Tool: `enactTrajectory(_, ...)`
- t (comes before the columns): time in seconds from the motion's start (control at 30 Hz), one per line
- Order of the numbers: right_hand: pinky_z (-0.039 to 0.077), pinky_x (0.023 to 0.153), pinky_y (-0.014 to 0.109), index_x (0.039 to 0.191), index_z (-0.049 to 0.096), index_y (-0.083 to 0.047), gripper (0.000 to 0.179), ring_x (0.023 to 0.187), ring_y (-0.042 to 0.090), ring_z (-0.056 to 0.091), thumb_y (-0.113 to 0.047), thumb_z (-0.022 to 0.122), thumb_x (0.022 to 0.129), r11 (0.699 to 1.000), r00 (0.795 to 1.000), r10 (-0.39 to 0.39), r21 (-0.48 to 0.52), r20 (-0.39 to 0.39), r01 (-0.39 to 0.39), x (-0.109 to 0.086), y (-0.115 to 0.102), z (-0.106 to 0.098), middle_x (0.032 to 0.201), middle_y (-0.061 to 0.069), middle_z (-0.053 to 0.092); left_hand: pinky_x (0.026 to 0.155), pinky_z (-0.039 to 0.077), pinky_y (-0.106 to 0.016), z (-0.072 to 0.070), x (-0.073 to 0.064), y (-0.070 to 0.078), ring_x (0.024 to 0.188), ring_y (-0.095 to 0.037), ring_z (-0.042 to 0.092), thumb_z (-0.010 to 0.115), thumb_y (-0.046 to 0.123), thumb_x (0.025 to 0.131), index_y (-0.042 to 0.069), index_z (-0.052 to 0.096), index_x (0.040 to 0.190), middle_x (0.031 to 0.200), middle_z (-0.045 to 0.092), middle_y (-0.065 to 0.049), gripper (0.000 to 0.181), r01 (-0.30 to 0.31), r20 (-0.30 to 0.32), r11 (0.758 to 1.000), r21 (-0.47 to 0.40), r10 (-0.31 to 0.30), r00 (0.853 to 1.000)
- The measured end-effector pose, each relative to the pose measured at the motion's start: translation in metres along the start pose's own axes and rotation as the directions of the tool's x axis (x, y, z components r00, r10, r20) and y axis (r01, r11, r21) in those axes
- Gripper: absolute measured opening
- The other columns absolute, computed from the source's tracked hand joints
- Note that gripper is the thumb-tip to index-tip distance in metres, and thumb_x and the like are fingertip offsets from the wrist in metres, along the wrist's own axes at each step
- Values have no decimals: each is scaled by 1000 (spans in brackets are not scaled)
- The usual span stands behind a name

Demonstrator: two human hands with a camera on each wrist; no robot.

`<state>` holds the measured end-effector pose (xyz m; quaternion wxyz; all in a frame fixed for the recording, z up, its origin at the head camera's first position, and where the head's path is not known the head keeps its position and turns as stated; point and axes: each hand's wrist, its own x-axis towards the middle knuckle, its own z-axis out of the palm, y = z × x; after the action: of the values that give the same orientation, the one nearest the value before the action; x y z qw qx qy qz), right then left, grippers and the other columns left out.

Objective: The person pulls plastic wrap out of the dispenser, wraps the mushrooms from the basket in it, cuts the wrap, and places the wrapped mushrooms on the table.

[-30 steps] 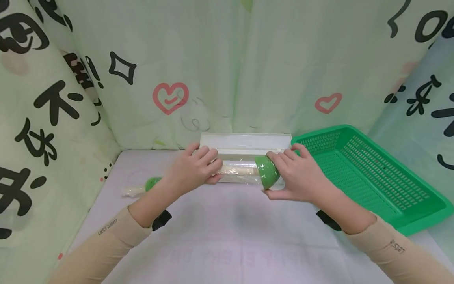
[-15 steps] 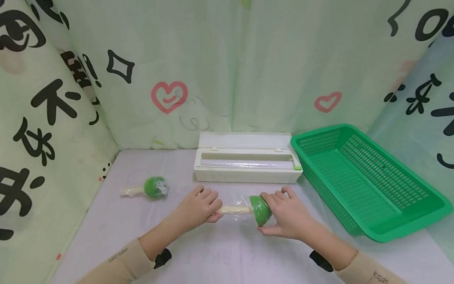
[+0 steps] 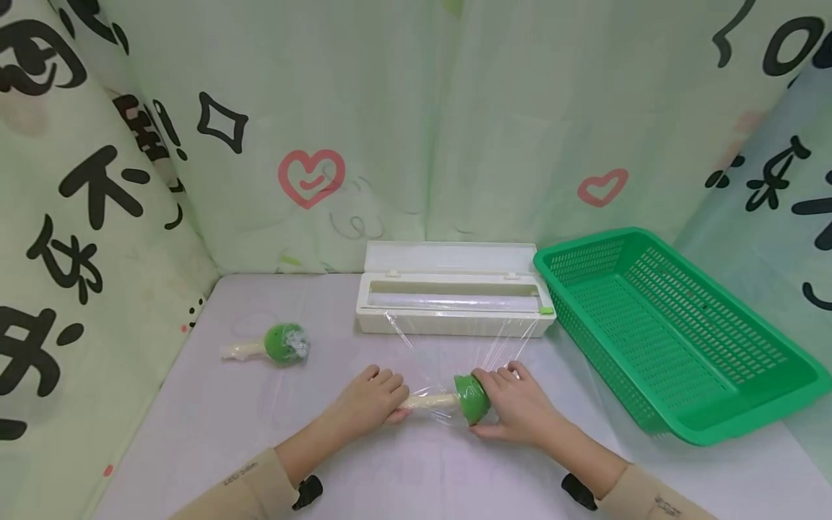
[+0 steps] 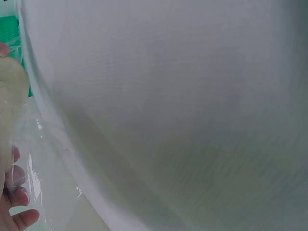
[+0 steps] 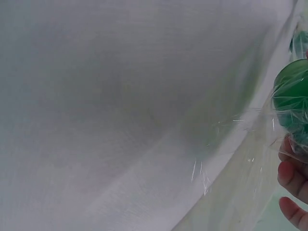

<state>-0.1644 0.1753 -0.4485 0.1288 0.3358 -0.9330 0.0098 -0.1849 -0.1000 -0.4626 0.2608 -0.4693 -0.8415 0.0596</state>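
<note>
the green-headed tool (image 3: 448,401) lies left to right, handle (image 3: 429,401) gripped by the left hand (image 3: 373,401), head (image 3: 471,400) clasped by the right hand (image 3: 518,406), clear film (image 3: 497,352) reaching the far white box (image 3: 448,322).

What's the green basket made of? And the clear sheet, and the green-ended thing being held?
Green basket: probably smooth moulded plastic, with rows of small holes.
Clear sheet: likely glossy plastic film; it creases and glints.
Green-ended thing: maybe plastic or painted wood; the shiny film hides its own finish.
</note>
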Motion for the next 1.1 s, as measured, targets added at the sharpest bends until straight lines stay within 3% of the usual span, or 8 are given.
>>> enactTrajectory(0.13, 38, 82, 43, 109, 55, -1, 74, 77, 19, 57, -55, 71, 60, 1000, 1000, 4, -3, 9, -4, 0, 1, 8, 84, 5, 63, 68, 36, -25, 9, -2, 3, 69, -11, 45, 56, 44, 84, 17, 52, 79, 74, 47, 6, 27, 26, 64, 999, -27, -24, 998)
enactTrajectory(0.27, 37, 83, 44, 109, 55, -2, 73, 79, 19, 58, -54, 72, 61, 999, 999, 33, 29, 27, -33, 1, 2, 13, 86, 5, 63, 67, 36, -25, 16, -2, 4, 70, -12, 45, 53, 45, 87, 17, 53, 80, 75, 48, 6, 28, 75, 153, 993, -86, -61, 986)
enactTrajectory(0.43, 36, 87, 46, 113, 53, -2, 75, 85, 19, 59, -54, 73, 62, 991, 993, 81, 101, 81, -89, 3, 4, 15, 95, 6, 64, 69, 37, -26, 19, -1, 2, 72, -12, 45, 52, 41, 89, 16, 55, 84, 78, 48, 5, 25, 152, 236, 965, -213, -100, 966)
enactTrajectory(0.53, 36, 87, 46, 115, 53, -2, 77, 86, 19, 59, -54, 72, 64, 986, 990, 88, 134, 108, -102, 5, 6, 15, 96, 7, 64, 72, 38, -27, 20, -1, 1, 75, -12, 45, 50, 38, 91, 16, 56, 89, 80, 48, 4, 23, 211, 305, 931, -298, -116, 945)
enactTrajectory(0.7, 36, 85, 45, 117, 51, -1, 75, 83, 18, 58, -52, 72, 66, 978, 986, 78, 179, 146, -104, 9, 9, 14, 94, 5, 63, 78, 39, -31, 24, -2, -1, 83, -13, 47, 46, 38, 93, 15, 57, 97, 86, 48, 4, 25, 316, 426, 872, -373, -141, 894)
enactTrajectory(0.8, 35, 85, 45, 119, 51, -1, 75, 83, 17, 57, -51, 71, 68, 973, 980, 79, 200, 185, -116, 12, 11, 12, 94, 4, 63, 82, 40, -34, 25, -2, -1, 89, -15, 49, 46, 38, 93, 14, 56, 102, 90, 50, 3, 28, 355, 450, 846, -398, -157, 879)
enactTrajectory(0.93, 35, 85, 44, 120, 51, -1, 75, 84, 17, 57, -51, 71, 68, 965, 968, 90, 219, 236, -143, 16, 12, 9, 94, 4, 63, 83, 39, -35, 24, -3, -2, 93, -16, 50, 45, 42, 93, 11, 53, 113, 99, 55, 0, 38, 354, 423, 857, -375, -182, 888)
enactTrajectory(1.1, 35, 85, 44, 119, 51, -3, 72, 85, 17, 57, -50, 71, 68, 961, 955, 100, 222, 280, -166, 23, 14, 6, 92, 3, 62, 82, 37, -34, 21, 2, -7, 94, -16, 46, 46, 45, 89, 13, 50, 120, 106, 51, 0, 45, 298, 320, 906, -301, -198, 927)
